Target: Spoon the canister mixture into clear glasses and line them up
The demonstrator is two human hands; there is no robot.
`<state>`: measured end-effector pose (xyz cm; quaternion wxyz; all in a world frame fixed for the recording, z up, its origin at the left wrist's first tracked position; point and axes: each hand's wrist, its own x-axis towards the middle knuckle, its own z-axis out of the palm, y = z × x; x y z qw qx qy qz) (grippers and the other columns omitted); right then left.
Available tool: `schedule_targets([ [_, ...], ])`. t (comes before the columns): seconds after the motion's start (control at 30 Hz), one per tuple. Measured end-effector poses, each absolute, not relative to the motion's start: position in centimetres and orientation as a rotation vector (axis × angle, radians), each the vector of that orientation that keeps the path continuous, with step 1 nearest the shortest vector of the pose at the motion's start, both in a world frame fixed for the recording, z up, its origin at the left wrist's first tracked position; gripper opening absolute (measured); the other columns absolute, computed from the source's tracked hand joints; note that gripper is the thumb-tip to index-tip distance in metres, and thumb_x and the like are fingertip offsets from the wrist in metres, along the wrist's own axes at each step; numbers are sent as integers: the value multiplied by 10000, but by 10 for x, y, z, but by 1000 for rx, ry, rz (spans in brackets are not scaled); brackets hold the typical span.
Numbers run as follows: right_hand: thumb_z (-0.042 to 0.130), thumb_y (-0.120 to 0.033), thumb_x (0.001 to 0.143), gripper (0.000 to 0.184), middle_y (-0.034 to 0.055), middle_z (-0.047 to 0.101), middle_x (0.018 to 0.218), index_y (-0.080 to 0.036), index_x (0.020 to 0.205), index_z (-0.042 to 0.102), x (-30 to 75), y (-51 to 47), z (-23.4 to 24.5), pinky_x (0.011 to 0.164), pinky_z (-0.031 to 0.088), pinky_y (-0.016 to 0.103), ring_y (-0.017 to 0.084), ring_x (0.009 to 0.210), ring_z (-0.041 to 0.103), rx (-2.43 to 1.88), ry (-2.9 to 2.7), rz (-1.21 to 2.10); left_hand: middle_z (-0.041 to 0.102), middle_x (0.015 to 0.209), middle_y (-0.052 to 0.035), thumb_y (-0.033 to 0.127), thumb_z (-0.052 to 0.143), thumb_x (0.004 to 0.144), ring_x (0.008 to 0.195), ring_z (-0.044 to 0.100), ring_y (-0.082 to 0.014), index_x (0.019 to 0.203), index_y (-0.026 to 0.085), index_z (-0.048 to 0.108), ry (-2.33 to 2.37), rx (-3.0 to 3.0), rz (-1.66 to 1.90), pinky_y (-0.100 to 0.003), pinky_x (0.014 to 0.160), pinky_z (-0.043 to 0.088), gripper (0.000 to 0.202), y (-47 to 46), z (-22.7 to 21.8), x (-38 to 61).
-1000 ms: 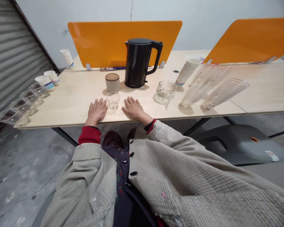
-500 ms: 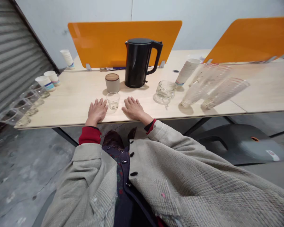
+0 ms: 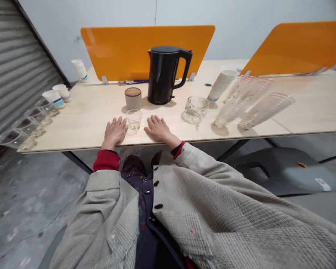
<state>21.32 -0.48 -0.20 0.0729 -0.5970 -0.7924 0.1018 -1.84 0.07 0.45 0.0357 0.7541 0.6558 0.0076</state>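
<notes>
My left hand (image 3: 115,131) and my right hand (image 3: 157,128) lie flat on the light wooden table (image 3: 92,116) near its front edge, fingers spread, holding nothing. Between them stands a small clear glass (image 3: 134,119), touched by neither hand. Just behind it are a grey canister with a wooden lid (image 3: 133,98) and a black electric kettle (image 3: 164,74). A ribbed glass cup on a glass saucer (image 3: 195,107) sits to the right of my right hand.
Stacks of paper cups (image 3: 221,85) and clear plastic cups (image 3: 240,100) lie tilted at the right. Several glasses and paper cups (image 3: 53,98) line the left edge. Orange dividers (image 3: 123,48) stand behind. A grey chair base (image 3: 285,172) is under the table.
</notes>
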Motion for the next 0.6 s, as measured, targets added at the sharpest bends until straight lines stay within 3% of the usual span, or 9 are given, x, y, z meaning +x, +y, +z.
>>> schedule_targets([
  [0.27,455,-427,1096,696,249,271,1823,-47,1677,403,220,2,-13,1384,158,639,403,1720,217,-1697,-2322,333,198,1874,-56,455,174,1134,1744,148,-328,1766,228,300,2007,2313,33,-593,1409,158,683,1,3,-19],
  [0.43,717,-530,965,959,246,378,1779,-88,1729,341,223,20,-23,1363,303,582,395,1658,377,-1400,-2107,523,217,1870,-62,446,190,1135,1743,152,-334,1763,210,308,2004,2303,60,-589,1409,155,681,-2,3,-17],
  [0.6,874,-693,774,1161,231,493,1711,-148,1695,422,206,38,-34,1320,386,582,407,1607,462,-1113,-1869,673,215,1872,-54,446,206,1138,1744,154,-325,1762,231,311,2011,2294,58,-572,1409,159,668,-4,2,-16],
])
